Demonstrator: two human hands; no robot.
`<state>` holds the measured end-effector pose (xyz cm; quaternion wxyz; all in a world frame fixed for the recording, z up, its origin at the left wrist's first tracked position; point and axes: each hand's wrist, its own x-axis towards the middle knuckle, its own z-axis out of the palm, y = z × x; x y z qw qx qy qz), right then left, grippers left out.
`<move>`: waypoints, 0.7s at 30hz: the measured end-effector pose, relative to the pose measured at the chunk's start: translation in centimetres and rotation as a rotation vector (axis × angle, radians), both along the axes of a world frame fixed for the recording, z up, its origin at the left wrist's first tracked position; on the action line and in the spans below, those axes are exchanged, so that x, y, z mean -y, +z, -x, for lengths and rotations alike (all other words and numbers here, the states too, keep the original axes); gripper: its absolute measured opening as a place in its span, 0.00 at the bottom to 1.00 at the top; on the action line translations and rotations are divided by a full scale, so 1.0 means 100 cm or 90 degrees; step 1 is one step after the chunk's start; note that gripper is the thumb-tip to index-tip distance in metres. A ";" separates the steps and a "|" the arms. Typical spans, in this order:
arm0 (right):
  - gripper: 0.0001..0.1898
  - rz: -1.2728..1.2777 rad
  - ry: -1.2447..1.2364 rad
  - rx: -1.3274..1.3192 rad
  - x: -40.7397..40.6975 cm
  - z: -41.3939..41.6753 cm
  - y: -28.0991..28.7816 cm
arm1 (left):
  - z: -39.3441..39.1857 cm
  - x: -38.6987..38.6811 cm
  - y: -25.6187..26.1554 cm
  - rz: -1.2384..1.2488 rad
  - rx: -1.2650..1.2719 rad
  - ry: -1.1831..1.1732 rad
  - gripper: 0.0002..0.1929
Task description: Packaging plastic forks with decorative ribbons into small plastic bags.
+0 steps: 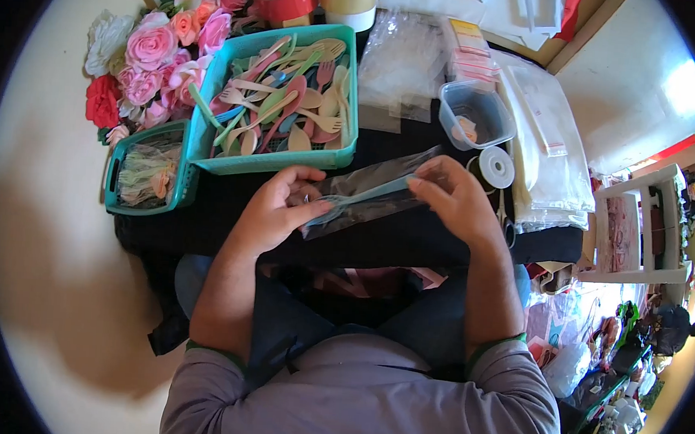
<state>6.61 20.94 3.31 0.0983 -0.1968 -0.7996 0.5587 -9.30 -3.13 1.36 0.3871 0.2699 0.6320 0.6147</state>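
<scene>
Between my hands, above the near part of the black-covered table, is a clear plastic sleeve point(361, 172) with light-blue plastic cutlery point(378, 190) in it. My left hand point(280, 204) pinches the sleeve at the cutlery's head end, thumb on top. With thumb and fingers, my right hand point(452, 193) grips the other end by the handle tip. The head is partly covered by the left thumb, and I cannot tell how many pieces are inside. Beyond my left hand stands a teal basket point(268, 164) full of pastel plastic spoons and forks point(282, 104).
A small teal basket point(147, 209) holds bagged cutlery. Artificial flowers point(150, 47) and tape rolls point(347, 2) stand behind. Clear bags point(400, 55), a plastic tub point(475, 141), a white spool point(496, 167), scissors point(505, 216) and a stack of plastic sleeves point(548, 151) lie right.
</scene>
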 end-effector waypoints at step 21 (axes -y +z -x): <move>0.21 -0.413 -0.149 -0.030 -0.020 -0.065 0.073 | -0.020 0.005 0.019 0.283 -0.617 0.135 0.25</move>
